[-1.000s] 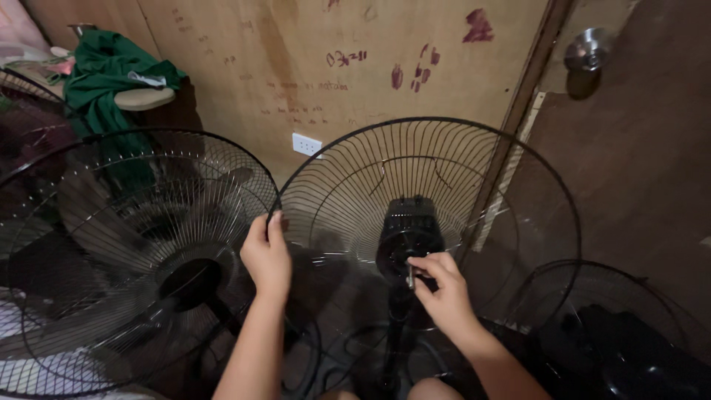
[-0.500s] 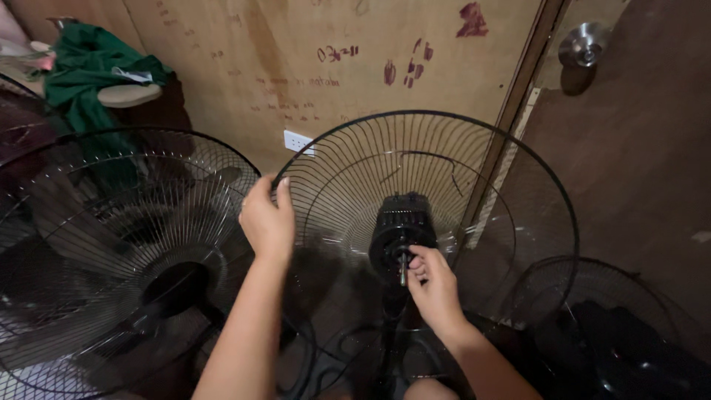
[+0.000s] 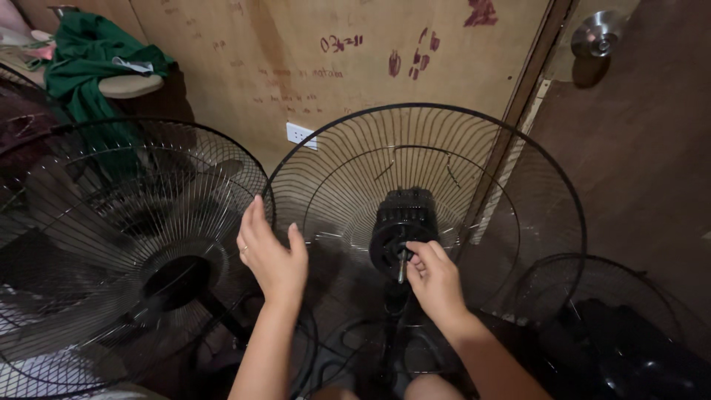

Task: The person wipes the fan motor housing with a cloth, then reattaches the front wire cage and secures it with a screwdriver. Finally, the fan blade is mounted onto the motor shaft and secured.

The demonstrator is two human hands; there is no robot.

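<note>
Plywood wall (image 3: 355,81) with a white socket (image 3: 299,135) backs three black fan guards. On the middle rear guard (image 3: 474,148), the right hand (image 3: 435,280) has its fingers (image 3: 424,253) pinched on the metal shaft (image 3: 401,268) at the motor (image 3: 404,226). Just left of it the left hand (image 3: 270,252) hovers with fingers apart, touching nothing, beside the assembled fan (image 3: 118,244). Green cloth (image 3: 92,55) hangs behind.

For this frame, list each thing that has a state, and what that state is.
rear fan guard: upright, front grille off, no blades
motor shaft: bare, pinched by right-hand fingers
right hand: gripping the shaft
left hand: open, off the guard rim
assembled fan: caged, blades on
door: shut
green cloth: crumpled
</note>
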